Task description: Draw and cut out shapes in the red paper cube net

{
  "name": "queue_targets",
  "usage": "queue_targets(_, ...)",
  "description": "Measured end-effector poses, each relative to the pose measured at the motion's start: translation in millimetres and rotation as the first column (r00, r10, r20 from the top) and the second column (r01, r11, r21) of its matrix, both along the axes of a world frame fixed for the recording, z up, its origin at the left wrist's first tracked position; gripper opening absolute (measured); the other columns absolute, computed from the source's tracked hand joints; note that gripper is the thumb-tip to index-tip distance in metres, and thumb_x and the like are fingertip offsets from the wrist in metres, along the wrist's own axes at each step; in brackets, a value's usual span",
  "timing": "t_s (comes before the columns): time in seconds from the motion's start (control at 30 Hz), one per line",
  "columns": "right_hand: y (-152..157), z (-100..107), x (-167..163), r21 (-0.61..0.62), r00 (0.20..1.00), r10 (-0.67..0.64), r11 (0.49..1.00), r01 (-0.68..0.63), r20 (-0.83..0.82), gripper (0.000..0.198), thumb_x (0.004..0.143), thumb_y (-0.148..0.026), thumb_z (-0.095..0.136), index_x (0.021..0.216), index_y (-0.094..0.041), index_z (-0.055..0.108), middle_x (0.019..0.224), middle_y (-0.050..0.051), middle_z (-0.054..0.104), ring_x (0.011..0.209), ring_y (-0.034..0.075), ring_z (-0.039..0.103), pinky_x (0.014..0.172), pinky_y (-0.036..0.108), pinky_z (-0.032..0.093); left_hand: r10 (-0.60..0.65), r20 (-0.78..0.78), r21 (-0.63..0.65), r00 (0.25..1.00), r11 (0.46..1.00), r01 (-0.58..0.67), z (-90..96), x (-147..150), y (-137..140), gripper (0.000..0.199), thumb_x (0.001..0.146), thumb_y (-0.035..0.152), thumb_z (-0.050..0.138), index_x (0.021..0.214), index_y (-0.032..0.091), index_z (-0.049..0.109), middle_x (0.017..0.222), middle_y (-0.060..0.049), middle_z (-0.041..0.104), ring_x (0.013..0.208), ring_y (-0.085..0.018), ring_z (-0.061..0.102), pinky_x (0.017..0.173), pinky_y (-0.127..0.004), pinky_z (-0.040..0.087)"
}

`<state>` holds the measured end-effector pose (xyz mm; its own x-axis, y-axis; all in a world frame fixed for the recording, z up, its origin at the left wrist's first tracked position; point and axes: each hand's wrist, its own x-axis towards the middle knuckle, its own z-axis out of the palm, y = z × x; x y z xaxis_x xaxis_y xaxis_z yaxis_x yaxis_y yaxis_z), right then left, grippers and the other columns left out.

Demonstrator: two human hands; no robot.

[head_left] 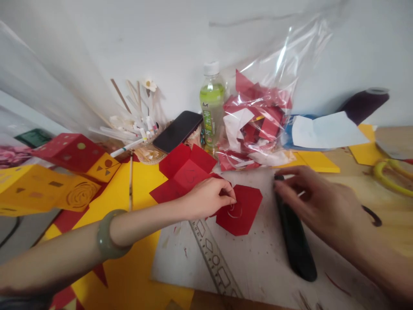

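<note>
Centrally, the left hand [206, 197] pinched the left edge of a red many-sided paper piece [240, 210] lying flat on a white cutting mat [258, 262]. Just right of it, the right hand [318, 202], fingers curled downward, touched the far end of a long black case [295, 241]. A clear stencil ruler [214, 256] lay near the paper. Farther off stood a green drink bottle [211, 107] beside a clear plastic bag of red scraps [258, 120].

A plain white wall [180, 38] is running across the far side, soft even light falling over it. A pale wooden tabletop [395, 215] is showing at the right, a scuffed white work board [258, 262] lying near, and a grey surface [22, 237] is showing at the near left.
</note>
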<state>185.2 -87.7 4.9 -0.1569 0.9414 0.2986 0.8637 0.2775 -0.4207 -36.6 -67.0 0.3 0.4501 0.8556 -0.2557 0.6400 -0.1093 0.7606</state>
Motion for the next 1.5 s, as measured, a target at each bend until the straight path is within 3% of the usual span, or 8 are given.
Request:
queue_targets(0.17, -13.0, 3.1, -30.9, -0.552, 0.891, -0.047, 0.799, -0.238, -0.451, 0.040, 0.079, -0.058, 0.051, 0.098, -0.022, 0.054, 0.070, 0.004, 0.072, 0.060, 0.021, 0.066, 0.055, 0.033, 0.049, 0.084, 0.093, 0.032, 0.992, 0.996, -0.087, -0.4, -4.5, -4.3, 0.008, 0.082, 0.009, 0.060, 0.077, 0.015, 0.062, 0.084, -0.002, 0.068, 0.080, -0.014, 0.064, 0.073, -0.025, 0.049)
queue_targets(0.37, -18.1, -0.5, -48.7, -0.639, 0.649, -0.329, 0.699, -0.320, -0.686, 0.059, 0.073, -0.050, 0.063, 0.121, -0.022, 0.042, 0.088, 0.006, 0.074, 0.074, 0.022, 0.070, 0.063, 0.034, 0.054, 0.100, 0.116, 0.124, 0.988, 0.986, -0.114, -1.0, -4.5, -11.7, 0.010, 0.081, 0.007, 0.061, 0.077, 0.017, 0.062, 0.085, -0.001, 0.069, 0.082, -0.015, 0.064, 0.074, -0.027, 0.049)
queue_targets(0.67, -19.0, 3.7, -50.5, -0.634, 0.664, -0.318, 0.711, -0.305, -0.676, 0.061, 0.069, -0.040, 0.063, 0.124, -0.020, 0.044, 0.086, 0.004, 0.073, 0.077, 0.022, 0.068, 0.070, 0.034, 0.054, -0.005, 0.012, 0.359, 1.000, 0.933, 0.000, 5.0, -8.2, -18.8, 0.009, 0.084, 0.008, 0.063, 0.085, 0.017, 0.064, 0.094, -0.003, 0.068, 0.096, -0.020, 0.059, 0.089, -0.037, 0.047)
queue_targets(0.77, -20.5, 2.5, -49.5, -0.619, 0.654, -0.298, 0.710, -0.335, -0.695, 0.061, 0.071, -0.041, 0.063, 0.125, -0.021, 0.042, 0.088, 0.005, 0.073, 0.080, 0.023, 0.069, 0.072, 0.035, 0.054, -0.110, -0.115, 0.544, 0.987, 0.825, 0.155, 3.2, -12.2, -20.2, 0.009, 0.089, 0.013, 0.059, 0.094, 0.015, 0.066, 0.097, -0.006, 0.067, 0.096, -0.022, 0.057, 0.086, -0.037, 0.049)
queue_targets(0.9, -22.6, 1.4, -48.0, -0.583, 0.644, -0.253, 0.723, -0.370, -0.722, 0.054, 0.074, -0.039, 0.062, 0.123, -0.023, 0.045, 0.099, 0.006, 0.072, 0.089, 0.024, 0.068, 0.078, 0.036, 0.055, -0.165, -0.283, 0.776, 0.945, 0.540, 0.326, -1.4, -16.2, -21.3, 0.015, 0.093, 0.016, 0.052, 0.098, 0.012, 0.065, 0.093, -0.005, 0.066, 0.088, -0.020, 0.057, 0.074, -0.031, 0.053)
queue_targets(1.03, -22.6, 1.4, -48.8, -0.560, 0.634, -0.235, 0.738, -0.376, -0.737, 0.049, 0.076, -0.037, 0.063, 0.120, -0.022, 0.048, 0.105, 0.007, 0.071, 0.097, 0.025, 0.067, 0.082, 0.037, 0.055, -0.163, -0.320, 0.807, 0.933, 0.469, 0.359, -2.0, -17.2, -20.7, 0.018, 0.095, 0.021, 0.050, 0.098, 0.013, 0.066, 0.090, -0.004, 0.066, 0.086, -0.018, 0.056, 0.072, -0.028, 0.053)
queue_targets(1.4, -25.8, -13.2, -50.5, -0.372, 0.711, -0.055, 0.879, -0.299, -0.701, 0.045, 0.077, -0.032, 0.062, 0.119, -0.025, 0.048, 0.116, 0.006, 0.067, 0.101, 0.024, 0.067, 0.088, 0.040, 0.055, -0.155, -0.257, 0.674, 0.954, 0.679, 0.291, 7.3, -11.5, -21.2, 0.013, 0.088, 0.021, 0.062, 0.100, 0.017, 0.065, 0.098, -0.003, 0.063, 0.093, -0.018, 0.059, 0.073, -0.028, 0.053)
queue_targets(1.5, -26.6, -12.7, -50.6, -0.336, 0.754, -0.033, 0.908, -0.252, -0.656, 0.045, 0.076, -0.032, 0.060, 0.119, -0.024, 0.049, 0.114, 0.007, 0.068, 0.099, 0.025, 0.068, 0.086, 0.040, 0.056, -0.142, -0.247, 0.682, 0.959, 0.677, 0.276, 8.2, -9.4, -21.4, 0.011, 0.089, 0.021, 0.060, 0.097, 0.016, 0.065, 0.096, -0.003, 0.063, 0.092, -0.019, 0.059, 0.074, -0.030, 0.053)
